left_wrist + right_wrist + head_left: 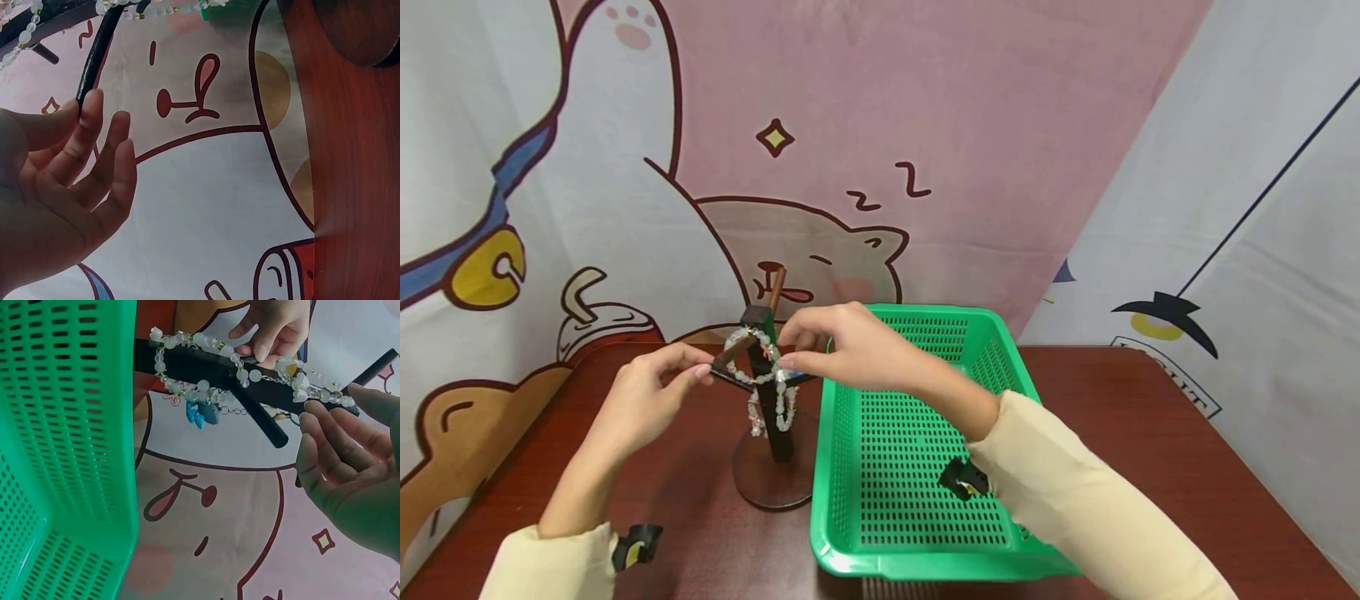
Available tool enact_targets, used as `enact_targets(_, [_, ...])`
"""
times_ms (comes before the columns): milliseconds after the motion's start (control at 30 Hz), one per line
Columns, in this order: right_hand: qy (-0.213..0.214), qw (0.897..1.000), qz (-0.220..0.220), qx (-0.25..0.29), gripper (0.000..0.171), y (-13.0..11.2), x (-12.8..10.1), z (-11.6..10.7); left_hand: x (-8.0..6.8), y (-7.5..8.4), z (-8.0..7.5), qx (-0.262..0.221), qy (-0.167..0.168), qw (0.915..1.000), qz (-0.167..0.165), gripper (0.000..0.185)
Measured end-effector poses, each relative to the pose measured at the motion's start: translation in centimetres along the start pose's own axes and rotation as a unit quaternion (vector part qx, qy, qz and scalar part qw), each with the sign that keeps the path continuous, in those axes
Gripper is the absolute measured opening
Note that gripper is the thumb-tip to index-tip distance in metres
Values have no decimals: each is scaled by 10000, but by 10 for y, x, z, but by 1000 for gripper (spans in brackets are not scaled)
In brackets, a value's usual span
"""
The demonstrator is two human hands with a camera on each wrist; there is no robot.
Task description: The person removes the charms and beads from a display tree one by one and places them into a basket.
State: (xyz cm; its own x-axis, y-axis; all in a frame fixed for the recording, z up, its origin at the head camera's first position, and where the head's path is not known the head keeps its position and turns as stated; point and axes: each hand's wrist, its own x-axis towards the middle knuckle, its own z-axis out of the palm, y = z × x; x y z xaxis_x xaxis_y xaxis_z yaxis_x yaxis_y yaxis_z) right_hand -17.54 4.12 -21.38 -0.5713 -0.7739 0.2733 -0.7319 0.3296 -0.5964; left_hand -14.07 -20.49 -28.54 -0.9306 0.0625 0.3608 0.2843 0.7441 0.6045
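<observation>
A dark stand [781, 446] with side pegs rises from a round base. My left hand [651, 396] pinches the tip of one black peg [100, 56] between thumb and forefinger, its other fingers loosely bent. Around that peg hangs a bracelet of pale beads [302, 387] with a white flower bead. At the bracelet's right side is my right hand [842, 342], thumb and forefinger pinching its beads by the top of the post. Lower on the stand hang other beaded bracelets [785, 410], one with a blue charm [201, 416] near it in the right wrist view.
Close to the stand's right side sits a green perforated plastic basket [824, 492], with my right forearm reaching across it. Both rest on a reddish-brown table [1120, 433]. Behind the table hangs a cartoon-printed cloth [985, 142].
</observation>
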Motion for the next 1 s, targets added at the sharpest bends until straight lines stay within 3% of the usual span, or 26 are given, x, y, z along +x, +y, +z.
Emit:
enact_targets(400, [471, 9987, 41, -195, 10, 3, 8, 10, 1, 0, 1, -22, 8, 10000, 13, 11])
enact_targets(600, [515, 9982, 193, -248, 10, 3, 9, 14, 0, -1, 1, -22, -16, 10000, -16, 11])
enact_targets(1000, [584, 9980, 48, -216, 9, 2, 10, 16, 1, 0, 0, 13, 11, 10000, -17, 11])
